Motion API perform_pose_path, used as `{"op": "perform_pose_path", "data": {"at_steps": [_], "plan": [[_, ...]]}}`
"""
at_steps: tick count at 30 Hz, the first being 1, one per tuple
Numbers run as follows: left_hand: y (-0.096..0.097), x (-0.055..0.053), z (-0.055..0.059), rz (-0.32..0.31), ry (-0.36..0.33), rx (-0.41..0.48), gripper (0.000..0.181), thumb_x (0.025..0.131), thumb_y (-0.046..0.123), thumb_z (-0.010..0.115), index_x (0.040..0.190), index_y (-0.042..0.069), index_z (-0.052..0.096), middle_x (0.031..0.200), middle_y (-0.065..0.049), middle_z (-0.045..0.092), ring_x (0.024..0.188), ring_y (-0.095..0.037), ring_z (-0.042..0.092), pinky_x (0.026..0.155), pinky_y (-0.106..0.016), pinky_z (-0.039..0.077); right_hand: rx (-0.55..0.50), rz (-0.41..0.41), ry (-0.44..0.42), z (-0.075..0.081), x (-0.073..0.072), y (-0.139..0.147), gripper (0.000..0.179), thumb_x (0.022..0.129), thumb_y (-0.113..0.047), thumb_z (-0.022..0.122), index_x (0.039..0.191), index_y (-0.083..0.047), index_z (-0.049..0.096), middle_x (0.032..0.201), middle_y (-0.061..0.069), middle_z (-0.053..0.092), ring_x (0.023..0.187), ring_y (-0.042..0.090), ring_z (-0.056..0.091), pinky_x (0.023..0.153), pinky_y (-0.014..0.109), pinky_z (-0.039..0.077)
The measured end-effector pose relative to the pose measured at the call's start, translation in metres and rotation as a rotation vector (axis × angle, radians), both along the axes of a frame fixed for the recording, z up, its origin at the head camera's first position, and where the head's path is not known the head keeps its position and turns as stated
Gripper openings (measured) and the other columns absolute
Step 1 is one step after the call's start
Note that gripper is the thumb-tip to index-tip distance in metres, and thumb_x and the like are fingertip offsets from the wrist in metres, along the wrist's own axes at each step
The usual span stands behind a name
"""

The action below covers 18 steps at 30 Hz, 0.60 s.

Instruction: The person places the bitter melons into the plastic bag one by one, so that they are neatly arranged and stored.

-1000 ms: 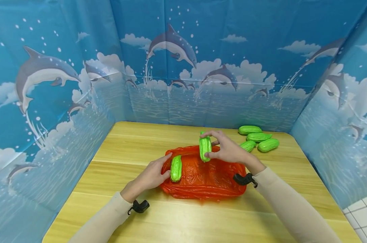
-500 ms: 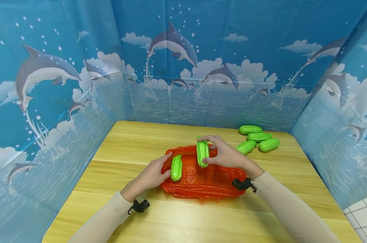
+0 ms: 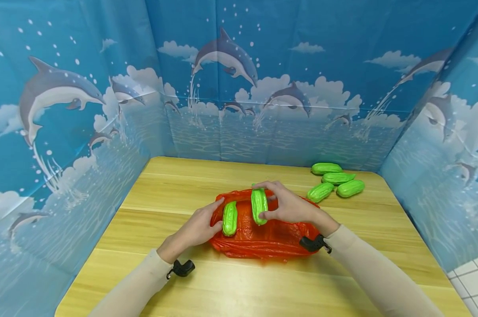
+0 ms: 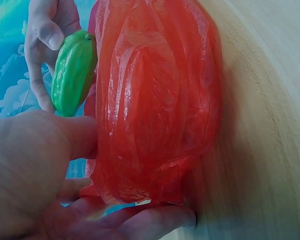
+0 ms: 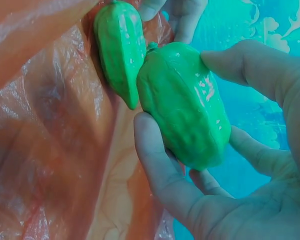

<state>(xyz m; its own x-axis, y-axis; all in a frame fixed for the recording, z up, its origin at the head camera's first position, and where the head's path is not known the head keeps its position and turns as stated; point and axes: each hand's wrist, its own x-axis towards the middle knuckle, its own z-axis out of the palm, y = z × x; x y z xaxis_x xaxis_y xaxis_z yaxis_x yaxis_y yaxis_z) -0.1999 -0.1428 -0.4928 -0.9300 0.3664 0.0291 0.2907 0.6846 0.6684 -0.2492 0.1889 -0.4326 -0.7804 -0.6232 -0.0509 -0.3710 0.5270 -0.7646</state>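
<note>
In the head view, a red plastic bag (image 3: 259,247) lies spread wide with its mouth up on the wooden table. At its left end my left hand (image 3: 197,226) holds the side, with the thumb near the rim and fingers around the outside. Beside that thumb, one light green ridged bitter melon (image 3: 229,219) stands at the left inside the bag. My right hand (image 3: 288,204) grips a second bitter melon (image 3: 259,206) between thumb and fingers over the bag's mouth. The right wrist view shows this held bitter melon (image 5: 185,107) close beside the first one (image 5: 120,47).
Several more bitter melons (image 3: 338,178) lie at the back right of the table (image 3: 175,185). A blue dolphin-print curtain (image 3: 262,132) stands along the back and both sides. Each wrist wears a black camera mount (image 3: 181,267).
My right hand has moved left and nearer with the held bitter melon, lowering it toward the bag's mouth beside the first one. The left hand stays at the bag's left end.
</note>
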Motion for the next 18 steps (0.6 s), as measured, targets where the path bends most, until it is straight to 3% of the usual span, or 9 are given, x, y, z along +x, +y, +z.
{"op": "perform_pose_path", "data": {"at_steps": [9, 18], "plan": [[-0.0001, 0.0013, 0.0011, -0.006, 0.002, 0.002, 0.078, 0.112, 0.013, 0.074, 0.181, 0.004, 0.040, 0.182, -0.021, 0.051, 0.168, -0.042, 0.052, 0.139, -0.060, 0.045, 0.031, 0.024, 0.009, 0.0018, 0.0071, -0.0058, 0.085, 0.103, -0.032, 0.092, 0.175, -0.016, 0.050, 0.170, 0.023, 0.046, 0.135, 0.039, 0.069, 0.113, 0.066, 0.063], [0.0002, 0.0006, 0.0000, -0.016, 0.015, -0.010, 0.078, 0.112, 0.012, 0.073, 0.181, 0.003, 0.040, 0.182, -0.021, 0.050, 0.169, -0.042, 0.052, 0.138, -0.061, 0.045, 0.027, 0.058, 0.018, 0.0007, 0.0088, -0.0098, 0.083, 0.102, -0.029, 0.092, 0.173, -0.013, 0.052, 0.171, 0.022, 0.047, 0.140, 0.043, 0.066, 0.117, 0.068, 0.061]]}}
